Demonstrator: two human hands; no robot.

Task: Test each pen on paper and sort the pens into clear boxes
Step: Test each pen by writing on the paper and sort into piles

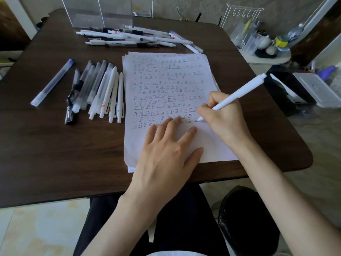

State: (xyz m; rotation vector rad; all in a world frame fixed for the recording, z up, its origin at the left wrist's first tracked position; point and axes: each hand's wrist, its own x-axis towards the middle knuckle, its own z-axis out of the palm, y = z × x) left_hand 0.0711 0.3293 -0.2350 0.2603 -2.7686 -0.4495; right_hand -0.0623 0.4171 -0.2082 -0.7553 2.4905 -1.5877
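Note:
My right hand (224,115) grips a white pen (243,91) with its tip touching the paper (166,74) at the end of the lowest row of written marks. My left hand (166,154) lies flat on the lower part of the sheet, fingers straight. Left of the paper lies a row of several pens (103,93), white and translucent, with one blue-capped pen (53,82) apart further left. Another heap of pens (132,38) lies at the back, in front of two clear boxes (96,12).
The dark wooden table (46,145) has its front edge near my lap. A white wire rack with cups and bottles (258,37) stands at the back right. A black bin (247,218) sits on the floor at my right. A white device (317,89) lies right of the table.

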